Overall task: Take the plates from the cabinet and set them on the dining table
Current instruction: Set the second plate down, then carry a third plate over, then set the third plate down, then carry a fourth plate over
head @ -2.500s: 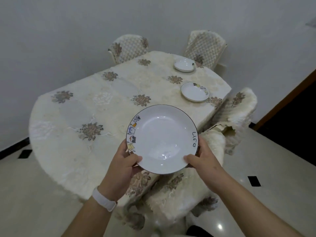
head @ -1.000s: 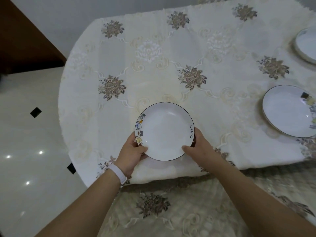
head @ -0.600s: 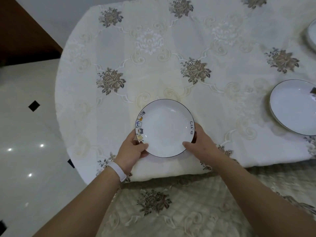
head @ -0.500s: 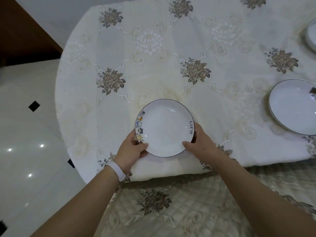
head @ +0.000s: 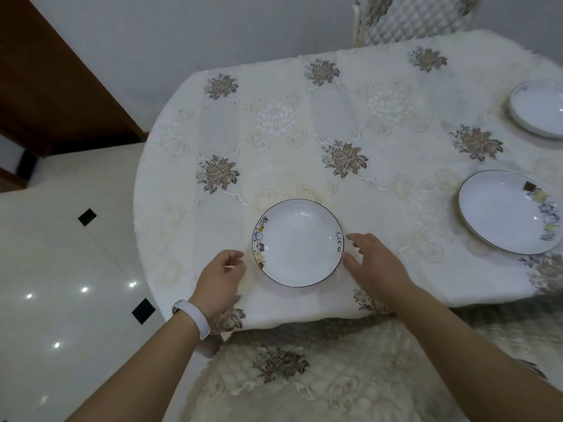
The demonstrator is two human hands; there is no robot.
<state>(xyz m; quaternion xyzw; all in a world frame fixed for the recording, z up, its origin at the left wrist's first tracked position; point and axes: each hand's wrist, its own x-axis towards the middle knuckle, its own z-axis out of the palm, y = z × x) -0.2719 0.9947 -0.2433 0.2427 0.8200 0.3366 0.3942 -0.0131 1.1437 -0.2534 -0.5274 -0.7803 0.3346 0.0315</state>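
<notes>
**Third place laid.** A white plate (head: 298, 243), marked with small coloured figures on its left rim and the word "Life" on its right, is seen lying flat close to the near edge of the dining table (head: 396, 166). A cushioned chair (head: 304, 382) stands just in front of it.

The plate is gripped by neither hand. The left hand (head: 221, 277), banded by a white wristband (head: 195, 318), is held just left of the rim, its fingers loosely curled around nothing. The right hand (head: 373, 266) is spread and relaxed at the right rim; whether its fingertips touch the plate cannot be told.

A second plate (head: 505, 211) is set to the right and a third plate (head: 539, 108) at the far right. The setting-down of this plate is judged complete. Next, the hands are to be lifted clear without the cloth being dragged, and the cabinet, not in view, revisited if plates remain there.

The table is covered by a cream embroidered cloth (head: 274, 117) patterned with grey-brown flowers and draped over the near edge. At left, a glossy pale tiled floor (head: 76, 269) with small black insets is shown. A grey wall (head: 213, 32), a brown wooden panel (head: 45, 80) and a quilted chair (head: 411, 19) are seen beyond.
</notes>
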